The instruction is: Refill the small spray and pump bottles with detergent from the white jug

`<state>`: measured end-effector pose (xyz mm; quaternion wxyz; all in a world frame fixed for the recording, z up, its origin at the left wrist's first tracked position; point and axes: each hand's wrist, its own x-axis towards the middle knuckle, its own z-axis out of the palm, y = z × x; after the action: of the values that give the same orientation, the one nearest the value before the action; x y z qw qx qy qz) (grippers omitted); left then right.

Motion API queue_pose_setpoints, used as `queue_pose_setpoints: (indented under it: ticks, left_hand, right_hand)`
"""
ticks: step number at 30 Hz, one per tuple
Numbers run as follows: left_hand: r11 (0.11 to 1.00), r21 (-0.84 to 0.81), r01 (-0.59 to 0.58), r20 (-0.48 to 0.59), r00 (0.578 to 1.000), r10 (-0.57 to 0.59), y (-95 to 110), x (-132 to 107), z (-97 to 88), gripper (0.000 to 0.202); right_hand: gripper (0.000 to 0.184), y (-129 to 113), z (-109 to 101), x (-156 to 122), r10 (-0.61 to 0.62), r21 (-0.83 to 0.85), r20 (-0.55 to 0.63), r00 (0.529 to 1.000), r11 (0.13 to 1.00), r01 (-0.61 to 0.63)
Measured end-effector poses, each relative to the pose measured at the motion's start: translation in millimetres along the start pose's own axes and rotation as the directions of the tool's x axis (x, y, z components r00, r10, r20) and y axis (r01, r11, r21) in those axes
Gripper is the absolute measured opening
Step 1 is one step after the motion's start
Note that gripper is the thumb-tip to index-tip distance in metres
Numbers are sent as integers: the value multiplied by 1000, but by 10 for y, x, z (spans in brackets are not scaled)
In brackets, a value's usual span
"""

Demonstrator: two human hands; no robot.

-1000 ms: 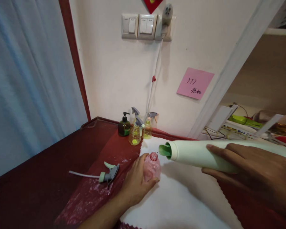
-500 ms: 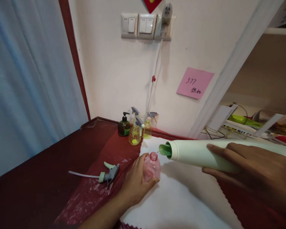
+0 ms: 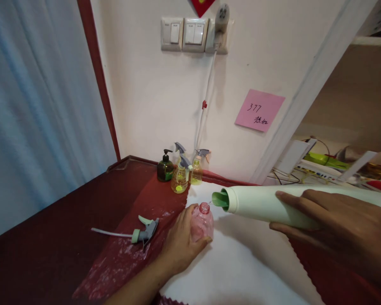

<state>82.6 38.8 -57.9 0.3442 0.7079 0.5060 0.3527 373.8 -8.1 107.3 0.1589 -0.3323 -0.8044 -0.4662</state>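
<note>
My left hand (image 3: 186, 243) is closed around a small clear pink bottle (image 3: 203, 222), its neck uncapped and facing up. In my right hand (image 3: 333, 224) is a pale green cylindrical container (image 3: 257, 203), tipped nearly level. Its darker green spout (image 3: 219, 199) sits just to the right of the bottle's mouth, and a thin stream of clear liquid runs from spout to mouth. A grey and green trigger spray head (image 3: 144, 233) with a long dip tube lies on the table left of my left hand.
Behind the pink bottle stand a dark green pump bottle (image 3: 165, 169) and several yellowish spray bottles (image 3: 179, 180). White scalloped paper (image 3: 241, 262) covers part of the dark red table (image 3: 51, 245). Wall sockets, a cord (image 3: 208, 80) and a pink note (image 3: 259, 110) are above.
Both hands, the bottle and the container keep their places. Liquid is running from the spout to the bottle in both frames.
</note>
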Motion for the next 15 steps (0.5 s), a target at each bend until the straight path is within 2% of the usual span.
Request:
queue_pose_setpoints:
  ticks: [7, 15]
  left_hand:
    - [1000, 19, 11, -8, 1000, -10, -33, 11, 17, 84]
    - [999, 26, 33, 14, 999, -34, 23, -1, -10, 85]
  right_hand:
    - [36, -5, 2, -19, 14, -7, 12, 1000, 1000, -14]
    - [37, 5, 7, -13, 8, -3, 0, 1000, 1000, -8]
